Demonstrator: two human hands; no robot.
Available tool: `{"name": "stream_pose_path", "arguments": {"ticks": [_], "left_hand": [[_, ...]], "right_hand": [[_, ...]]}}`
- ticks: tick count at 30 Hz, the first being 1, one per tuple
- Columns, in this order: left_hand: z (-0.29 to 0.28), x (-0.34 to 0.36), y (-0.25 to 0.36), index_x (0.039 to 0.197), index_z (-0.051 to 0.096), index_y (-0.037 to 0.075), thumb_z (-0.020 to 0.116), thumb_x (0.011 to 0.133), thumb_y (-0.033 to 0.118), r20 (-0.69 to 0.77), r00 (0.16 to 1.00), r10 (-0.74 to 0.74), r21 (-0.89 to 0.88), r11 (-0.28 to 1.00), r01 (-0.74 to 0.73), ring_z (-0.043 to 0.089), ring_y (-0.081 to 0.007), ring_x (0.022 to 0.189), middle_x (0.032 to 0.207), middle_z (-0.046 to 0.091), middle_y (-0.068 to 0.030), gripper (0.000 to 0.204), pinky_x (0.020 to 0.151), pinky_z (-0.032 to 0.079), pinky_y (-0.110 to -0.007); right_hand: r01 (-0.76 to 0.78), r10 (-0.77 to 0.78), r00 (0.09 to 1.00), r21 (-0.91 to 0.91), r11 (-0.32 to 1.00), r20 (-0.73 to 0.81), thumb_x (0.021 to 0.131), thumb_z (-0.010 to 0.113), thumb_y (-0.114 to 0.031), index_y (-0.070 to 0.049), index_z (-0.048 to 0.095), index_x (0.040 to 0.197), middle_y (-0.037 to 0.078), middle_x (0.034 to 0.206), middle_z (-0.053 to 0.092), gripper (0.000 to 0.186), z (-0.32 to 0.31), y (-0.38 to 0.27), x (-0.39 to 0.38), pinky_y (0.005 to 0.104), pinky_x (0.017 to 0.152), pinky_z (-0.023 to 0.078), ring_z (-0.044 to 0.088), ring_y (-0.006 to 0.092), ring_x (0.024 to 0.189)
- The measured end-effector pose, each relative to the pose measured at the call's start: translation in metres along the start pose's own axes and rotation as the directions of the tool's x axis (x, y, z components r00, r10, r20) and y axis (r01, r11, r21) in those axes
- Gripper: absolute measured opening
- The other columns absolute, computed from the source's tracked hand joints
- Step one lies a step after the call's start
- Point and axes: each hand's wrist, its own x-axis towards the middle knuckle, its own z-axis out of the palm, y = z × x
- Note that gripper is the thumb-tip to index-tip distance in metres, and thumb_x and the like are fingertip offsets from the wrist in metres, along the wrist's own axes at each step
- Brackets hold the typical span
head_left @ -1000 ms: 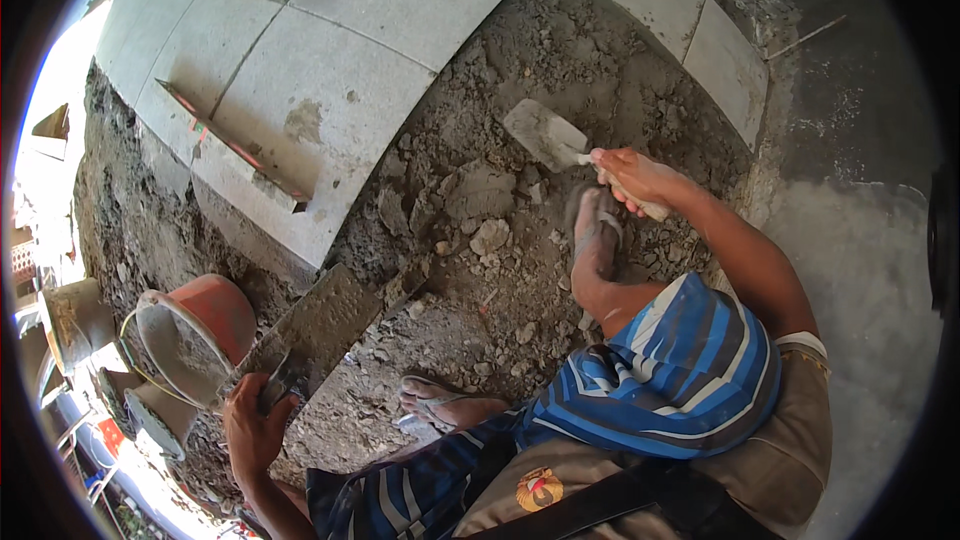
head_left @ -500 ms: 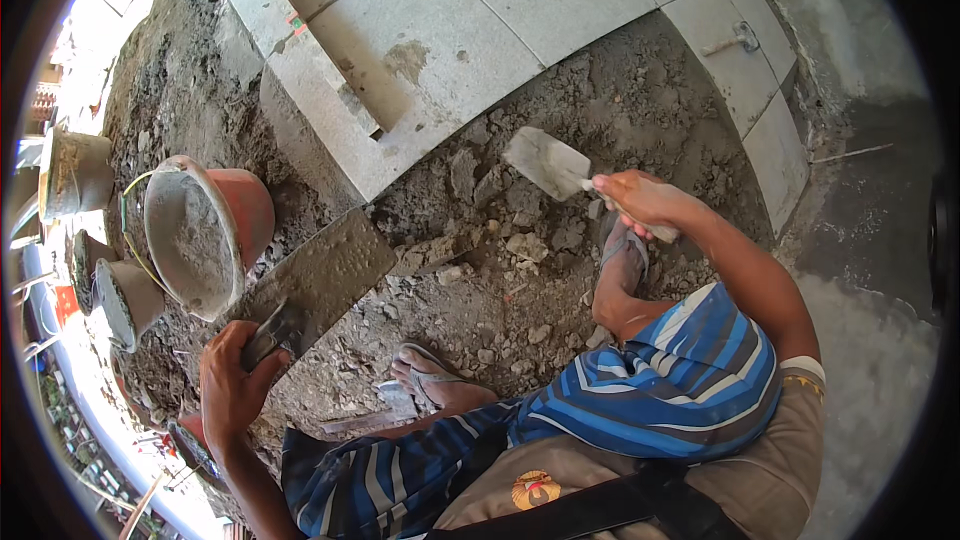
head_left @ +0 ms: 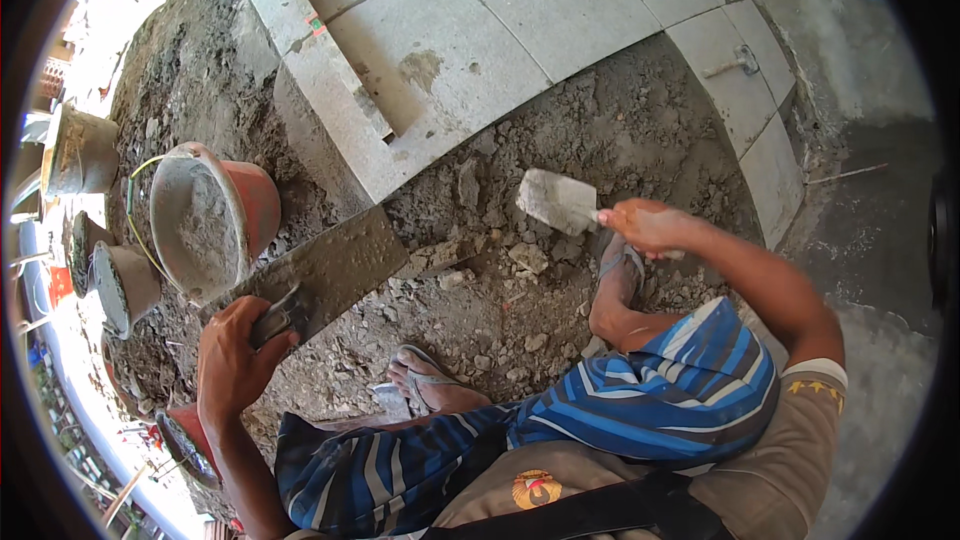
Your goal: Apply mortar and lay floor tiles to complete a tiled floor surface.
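Note:
My left hand [head_left: 235,360] is wrapped round the dark handle of a long rectangular plastering float [head_left: 345,265]. Grey mortar coats the float's face, and its far end lies near the corner of the laid tiles. In my right hand [head_left: 650,227] is a trowel [head_left: 557,202] with a broad, nearly rectangular blade smeared with grey. That blade hangs over the lumpy soil [head_left: 640,125], beside the tiles' edge and apart from the float. Much of the trowel's handle is hidden by my fingers.
Large grey floor tiles [head_left: 560,0] carry a straight level bar [head_left: 345,70] and, farther right, a hammer [head_left: 735,62]. A red bucket [head_left: 262,205] with grey mix stands at the left, near other buckets [head_left: 130,290]. My sandalled feet [head_left: 430,380] rest among rubble.
My right hand has brought the trowel nearer to me, and its blade has turned flatter. The left hand keeps its grip on the float, with little movement.

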Motion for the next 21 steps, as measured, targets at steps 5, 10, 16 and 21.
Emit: {"name": "stream_pose_path", "arguments": {"ticks": [5, 10, 16, 21], "left_hand": [[-0.004, 0.009, 0.012, 0.099, 0.066, 0.001, 0.086, 0.078, 0.026, -0.002, 0.996, 0.086, 0.038, 0.996, -0.086, 0.066, -0.0401, 0.087, 0.088, 0.067, -0.0169, 0.039, 0.077, 0.05, -0.048], [-0.007, 0.012, 0.019, 0.1, 0.065, 0.002, 0.084, 0.078, 0.028, 0.025, 0.996, 0.091, 0.076, 0.993, -0.093, 0.065, -0.0415, 0.089, 0.09, 0.066, -0.0162, 0.039, 0.08, 0.049, -0.049], [-0.021, 0.027, 0.031, 0.1, 0.067, 0.003, 0.085, 0.079, 0.026, -0.044, 0.992, 0.119, 0.171, 0.979, -0.11, 0.066, -0.0395, 0.09, 0.093, 0.068, -0.0146, 0.036, 0.082, 0.049, -0.048], [-0.026, 0.026, 0.031, 0.102, 0.066, 0.005, 0.083, 0.08, 0.027, -0.083, 0.99, 0.111, 0.165, 0.982, -0.097, 0.066, -0.0387, 0.09, 0.094, 0.068, -0.0139, 0.035, 0.081, 0.049, -0.048]], "right_hand": [[-0.226, 0.2, 0.974, 0.42, 0.879, 0.105, 0.109, 0.034, -0.061, -0.003, 0.053, 0.095, 0.002, 0.07, 0.051, 0.063, -0.055, -0.045, 0.04, 0.0373, 0.045, 0.051, 0.052, 0.0155, 0.052], [-0.141, 0.077, 0.989, 0.647, 0.749, 0.126, 0.109, 0.032, -0.062, -0.006, 0.053, 0.092, 0.001, 0.068, 0.049, 0.063, 0.01, -0.085, 0.087, 0.0344, 0.046, 0.053, 0.052, 0.0123, 0.053], [-0.142, 0.061, 0.956, 0.272, 0.952, 0.286, 0.108, 0.034, -0.063, 0.003, 0.057, 0.102, 0.006, 0.071, 0.055, 0.07, 0.052, -0.075, 0.048, 0.0367, 0.046, 0.052, 0.058, 0.0169, 0.052], [-0.087, 0.06, 0.993, 0.279, 0.956, 0.103, 0.109, 0.037, -0.059, 0.005, 0.057, 0.103, 0.009, 0.071, 0.057, 0.068, 0.047, -0.068, 0.043, 0.0389, 0.046, 0.052, 0.061, 0.0186, 0.053]]}}
